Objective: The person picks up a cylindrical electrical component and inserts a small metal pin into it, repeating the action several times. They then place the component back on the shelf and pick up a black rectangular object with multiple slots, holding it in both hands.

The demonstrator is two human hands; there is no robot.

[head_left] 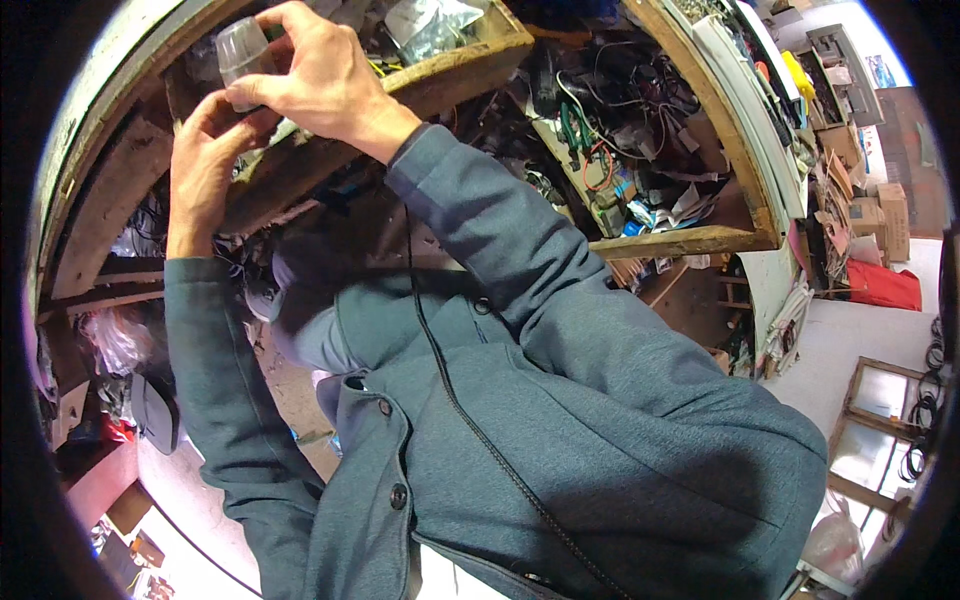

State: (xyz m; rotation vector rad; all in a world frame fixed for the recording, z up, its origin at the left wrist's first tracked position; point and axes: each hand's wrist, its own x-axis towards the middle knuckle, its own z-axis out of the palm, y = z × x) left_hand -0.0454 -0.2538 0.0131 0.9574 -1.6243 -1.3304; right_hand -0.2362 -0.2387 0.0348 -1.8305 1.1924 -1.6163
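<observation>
A small clear plastic cup-shaped container (240, 50) is tilted at the upper left, over the open drawers. My right hand (335, 80) comes from the right and grips it between thumb and fingers. Just below, the curled fingers of my left hand (205, 150) meet the container's lower end beside my right thumb. The container's lower end is partly hidden by my fingers, and what it holds cannot be made out. Under my hands is a wooden drawer (455, 75) with clear plastic bags (430, 25) in it.
At the right, a second wooden drawer (690, 240) holds tangled wires, green-handled pliers (572, 130) and loose parts. A black cord (440, 360) hangs down across my jacket. Cardboard boxes (880, 215) and a red bag (885, 285) are farther right.
</observation>
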